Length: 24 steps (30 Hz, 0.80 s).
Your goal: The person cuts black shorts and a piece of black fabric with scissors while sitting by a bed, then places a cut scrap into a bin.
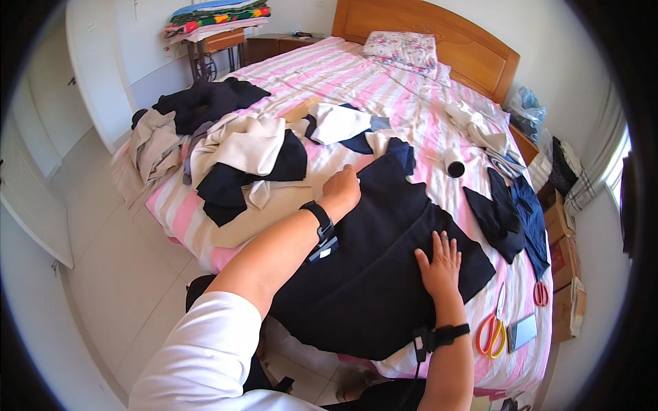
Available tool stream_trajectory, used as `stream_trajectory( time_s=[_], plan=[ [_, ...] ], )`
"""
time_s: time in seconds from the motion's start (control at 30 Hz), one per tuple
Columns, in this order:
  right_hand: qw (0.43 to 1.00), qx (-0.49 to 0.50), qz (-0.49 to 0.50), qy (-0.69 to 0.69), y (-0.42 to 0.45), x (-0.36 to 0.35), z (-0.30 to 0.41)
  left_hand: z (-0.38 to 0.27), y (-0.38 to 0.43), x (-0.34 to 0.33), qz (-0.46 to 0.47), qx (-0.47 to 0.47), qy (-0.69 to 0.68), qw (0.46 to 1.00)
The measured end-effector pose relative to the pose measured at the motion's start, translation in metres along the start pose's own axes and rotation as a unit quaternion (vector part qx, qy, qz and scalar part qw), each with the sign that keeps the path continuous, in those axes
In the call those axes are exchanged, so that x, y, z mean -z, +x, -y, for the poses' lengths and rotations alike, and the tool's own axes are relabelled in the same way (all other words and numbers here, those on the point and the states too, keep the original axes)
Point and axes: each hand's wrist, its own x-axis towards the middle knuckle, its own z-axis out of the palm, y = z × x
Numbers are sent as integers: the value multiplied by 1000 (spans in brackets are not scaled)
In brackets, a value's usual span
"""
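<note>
A large piece of black fabric [370, 267] lies spread over the near edge of a bed, with a fold or seam line running diagonally across it. At its upper left edge, my left hand [343, 186] is closed, fingers curled on the cloth's border. My right hand [441, 262] rests flat on the right part of the cloth, fingers spread. Scissors with orange and yellow handles [492, 331] lie right of the cloth, beside a flat rectangular object [523, 333]. Small red-handled snips [541, 294] are near the bed's right edge. Each wrist wears a black strap with a small device.
Cream and black fabric pieces [247, 144] are heaped at left, with black garments [205, 103] behind. White and navy pieces [339, 123] lie beyond my left hand. A thread cone [454, 163] and dark cloths [496, 216] are at right. Striped sheet [298, 72], wooden headboard [426, 31].
</note>
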Motion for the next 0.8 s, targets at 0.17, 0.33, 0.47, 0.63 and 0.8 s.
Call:
stream_trajectory(
  time_s=[0.17, 0.33, 0.47, 0.63, 0.8],
  plan=[
    [1000, -5, 12, 16, 2, 1, 8, 24, 4, 17, 36, -60, 13, 997],
    [999, -4, -5, 35, -2, 8, 1, 57, -4, 49, -129, -151, 28, 980],
    [991, -22, 17, 127, -23, 28, 23, 122, -9, 96, -123, -199, 136, 963],
    [977, 5, 6, 214, -66, 35, 47, 136, -12, 101, -97, -219, 126, 963],
    [974, 19, 22, 223, -82, 47, 50, 129, -5, 97, -93, -229, 140, 959]
  ],
)
